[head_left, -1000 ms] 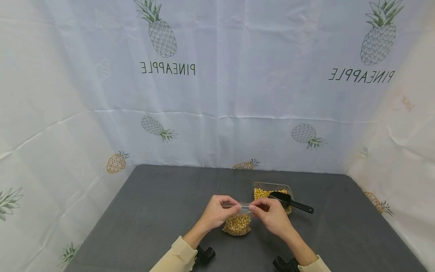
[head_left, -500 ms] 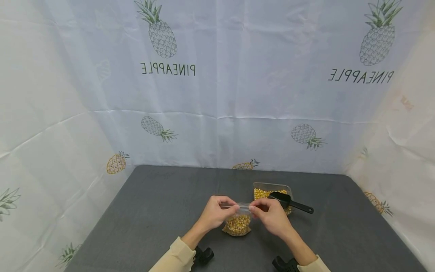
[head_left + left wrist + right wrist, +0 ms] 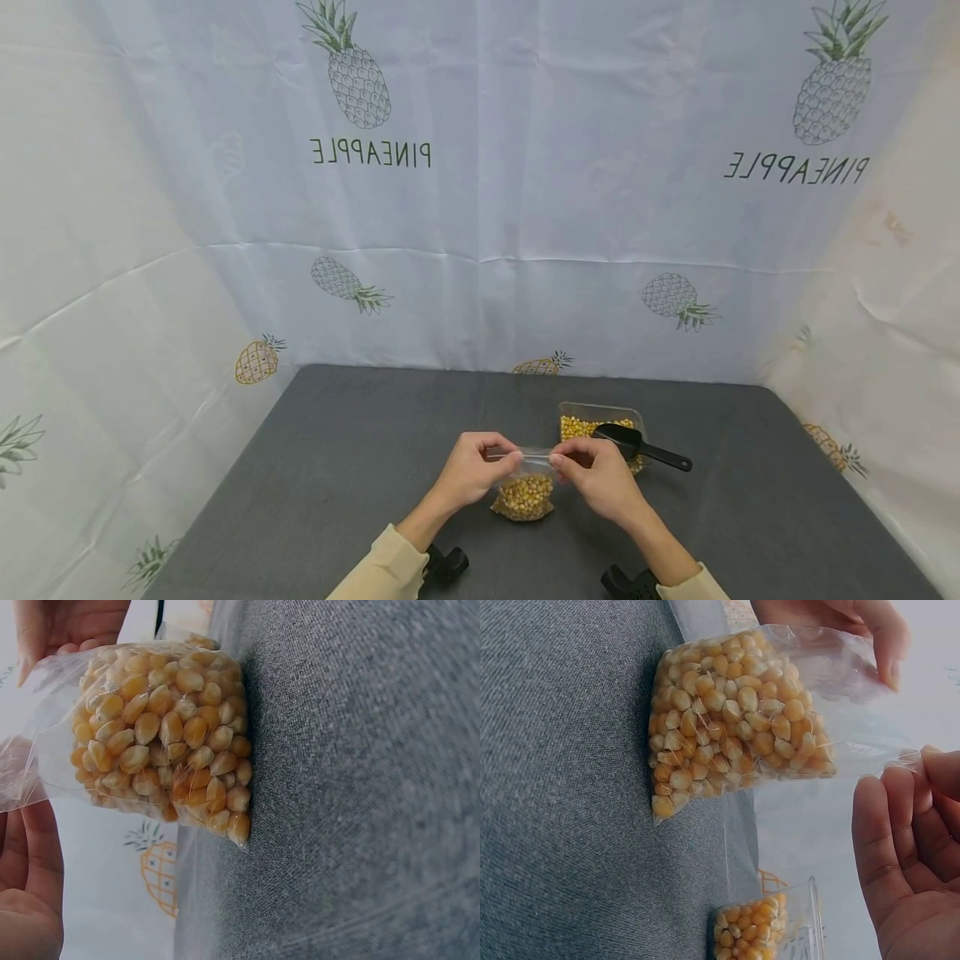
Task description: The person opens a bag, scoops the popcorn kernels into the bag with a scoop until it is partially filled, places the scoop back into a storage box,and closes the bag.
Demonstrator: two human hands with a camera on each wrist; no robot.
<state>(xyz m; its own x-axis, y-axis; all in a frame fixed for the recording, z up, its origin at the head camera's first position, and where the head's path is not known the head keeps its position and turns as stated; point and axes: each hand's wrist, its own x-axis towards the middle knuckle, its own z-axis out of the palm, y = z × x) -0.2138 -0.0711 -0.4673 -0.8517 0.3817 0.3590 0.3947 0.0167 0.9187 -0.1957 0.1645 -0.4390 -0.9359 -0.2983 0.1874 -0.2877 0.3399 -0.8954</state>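
Note:
A clear zip bag (image 3: 523, 497), its lower part full of yellow corn kernels (image 3: 157, 727), stands upright on the dark table. My left hand (image 3: 474, 471) pinches the left end of the bag's top strip between thumb and fingers. At the strip's right end, the thumb and forefinger of my right hand (image 3: 600, 475) pinch the plastic. In the right wrist view the right hand's other fingers (image 3: 874, 832) curve beside the bag. Its bottom rests on the grey cloth surface in both wrist views.
Behind my right hand sits a clear plastic box (image 3: 600, 410) of corn kernels. A black scoop (image 3: 637, 446) lies across it, handle pointing right. The grey table (image 3: 360, 467) ends at a white curtain (image 3: 480, 208) printed with pineapples.
My left hand has slid slightly left along the bag's top strip, so more of the strip shows between the hands. The right hand, bag and box have stayed in place.

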